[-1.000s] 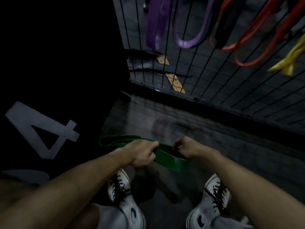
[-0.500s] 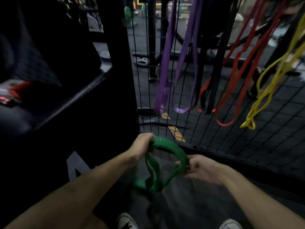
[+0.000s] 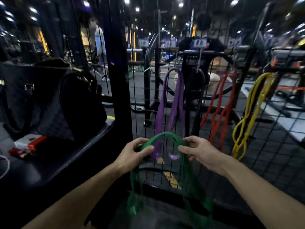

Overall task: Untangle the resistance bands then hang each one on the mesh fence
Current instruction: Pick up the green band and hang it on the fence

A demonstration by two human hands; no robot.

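Hands [image 3: 166, 152] gripping arched green band [image 3: 166, 135]

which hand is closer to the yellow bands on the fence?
Right. The right hand grips the green band with the red bands between it and the yellow bands; the left hand grips it farther left.

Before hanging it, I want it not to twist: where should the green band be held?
Hold the green band at its arched top, hands on either side from below, as now; probably its loops then dangle straight.
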